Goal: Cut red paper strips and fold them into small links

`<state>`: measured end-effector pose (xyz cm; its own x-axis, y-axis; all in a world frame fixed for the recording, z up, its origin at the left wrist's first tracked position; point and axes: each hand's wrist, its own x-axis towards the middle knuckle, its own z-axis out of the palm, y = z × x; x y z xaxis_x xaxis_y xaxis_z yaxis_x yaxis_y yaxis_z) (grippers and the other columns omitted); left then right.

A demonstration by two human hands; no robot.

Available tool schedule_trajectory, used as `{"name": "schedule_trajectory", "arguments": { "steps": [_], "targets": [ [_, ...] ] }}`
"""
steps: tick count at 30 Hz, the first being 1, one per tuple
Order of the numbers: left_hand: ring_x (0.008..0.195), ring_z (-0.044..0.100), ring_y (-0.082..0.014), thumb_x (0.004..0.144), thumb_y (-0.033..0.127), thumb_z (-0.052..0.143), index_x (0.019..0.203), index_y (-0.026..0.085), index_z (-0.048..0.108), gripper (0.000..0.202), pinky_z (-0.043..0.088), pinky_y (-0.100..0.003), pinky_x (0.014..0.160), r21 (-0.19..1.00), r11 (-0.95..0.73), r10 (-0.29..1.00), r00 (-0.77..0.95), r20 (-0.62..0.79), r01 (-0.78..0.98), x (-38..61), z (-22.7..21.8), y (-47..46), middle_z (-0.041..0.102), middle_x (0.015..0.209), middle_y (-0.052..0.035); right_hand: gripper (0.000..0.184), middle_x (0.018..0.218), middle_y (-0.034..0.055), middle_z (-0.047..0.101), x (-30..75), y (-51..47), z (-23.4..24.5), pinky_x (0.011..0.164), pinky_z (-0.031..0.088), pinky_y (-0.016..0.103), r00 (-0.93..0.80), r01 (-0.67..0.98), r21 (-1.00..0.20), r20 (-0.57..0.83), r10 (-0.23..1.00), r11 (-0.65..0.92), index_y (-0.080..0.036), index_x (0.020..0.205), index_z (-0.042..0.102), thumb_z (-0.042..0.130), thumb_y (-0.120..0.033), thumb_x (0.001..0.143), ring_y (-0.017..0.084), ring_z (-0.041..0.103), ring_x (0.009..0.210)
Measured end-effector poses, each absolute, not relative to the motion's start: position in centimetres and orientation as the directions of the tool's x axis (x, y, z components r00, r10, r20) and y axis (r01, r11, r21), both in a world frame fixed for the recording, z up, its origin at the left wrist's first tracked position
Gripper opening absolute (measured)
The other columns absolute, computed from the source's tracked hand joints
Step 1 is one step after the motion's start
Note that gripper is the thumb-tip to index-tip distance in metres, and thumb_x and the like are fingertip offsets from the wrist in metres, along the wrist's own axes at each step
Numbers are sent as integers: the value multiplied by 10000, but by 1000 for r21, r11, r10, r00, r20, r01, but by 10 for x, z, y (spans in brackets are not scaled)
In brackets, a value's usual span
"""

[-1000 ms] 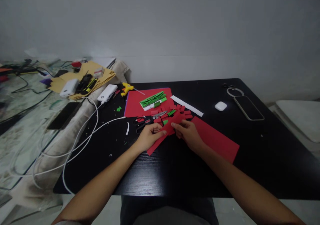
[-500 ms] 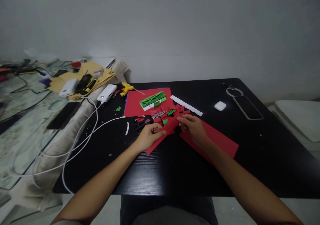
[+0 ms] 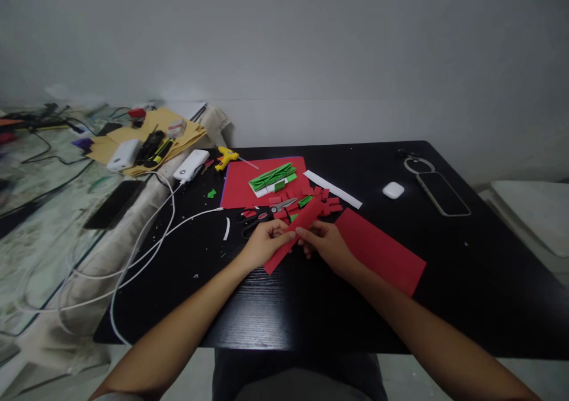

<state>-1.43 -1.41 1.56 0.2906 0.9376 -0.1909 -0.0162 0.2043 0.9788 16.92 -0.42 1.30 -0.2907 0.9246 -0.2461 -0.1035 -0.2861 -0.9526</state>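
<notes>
Both the left hand (image 3: 265,244) and the right hand (image 3: 328,244) grip a red paper strip (image 3: 307,214) above a black table (image 3: 249,321), their thumbs pressed on its upper face and the two thumb tips close together. Fingers curl behind the strip, which slants from near left to far right between the hands. Just beyond lie black-handled scissors (image 3: 274,209), blades pointing far right, beside a scatter of small red scraps (image 3: 333,206). Farther back, folded green paper (image 3: 273,177) rests on a large red sheet (image 3: 235,188), with a yellow glue gun (image 3: 226,156) at that sheet's far left corner. A second red sheet (image 3: 384,252) lies partly behind the right forearm; a phone (image 3: 443,193) and a small white case (image 3: 393,190) sit at far right.
</notes>
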Motion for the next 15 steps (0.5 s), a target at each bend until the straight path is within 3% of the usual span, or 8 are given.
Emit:
{"name": "schedule_trajectory", "arguments": {
  "steps": [4,10,15],
  "targets": [
    [580,669,-128,795,504,756,860,134,646,391,532,-226,530,956,295,910,305,-282,3,-14,15,-15,713,798,-38,378,650,22,682,174,1,14,473,505,228,-231,-134,-953,-238,943,-273,-147,738,690,832,-495,698,112,598,508],
    [588,682,-126,797,508,750,843,131,626,399,541,-204,506,963,267,925,286,-248,-28,-12,17,-16,731,813,-59,359,675,24,692,169,-4,12,419,501,223,-310,-172,-937,-241,920,-304,-147,769,702,829,-477,706,123,620,501],
    [587,685,-129,811,509,737,858,132,626,396,543,-200,486,958,286,919,286,-273,-5,-13,16,-16,724,790,-53,358,667,25,704,169,-4,11,476,536,239,-302,-185,-939,-226,926,-290,-147,799,708,836,-467,701,130,648,523]
  ]
}}
